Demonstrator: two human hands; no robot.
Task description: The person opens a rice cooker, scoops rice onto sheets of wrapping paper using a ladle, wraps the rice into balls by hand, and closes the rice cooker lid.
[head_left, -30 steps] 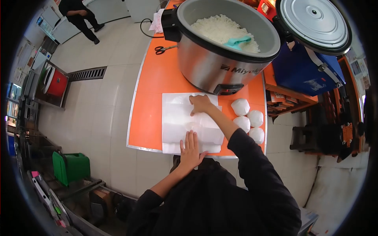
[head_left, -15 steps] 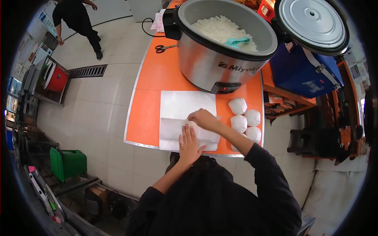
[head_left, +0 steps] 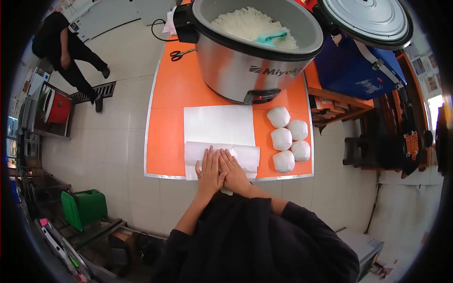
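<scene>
My left hand (head_left: 208,173) and my right hand (head_left: 234,174) lie side by side with fingers stretched out, palms down on a folded piece of white paper (head_left: 246,154). Whatever is inside the fold is hidden. It rests across the front part of a flat white sheet (head_left: 218,123) at the table's near edge. Several round white paper-wrapped bundles (head_left: 281,139) sit to the right. Behind the sheet stands a large steel rice cooker (head_left: 236,78), its lid (head_left: 365,20) raised. Cooked rice (head_left: 245,26) with a turquoise scoop (head_left: 271,38) fills part of it.
Scissors (head_left: 182,54) lie on the orange table (head_left: 165,125), left of the cooker. A blue cooler box (head_left: 363,73) is at the right. A person in black (head_left: 71,52) walks on the far left floor. A green bin (head_left: 85,208) stands lower left.
My right hand has come down from the paper's upper edge to lie flat next to my left hand. The view has shifted slightly, and the person at the left has stepped closer.
</scene>
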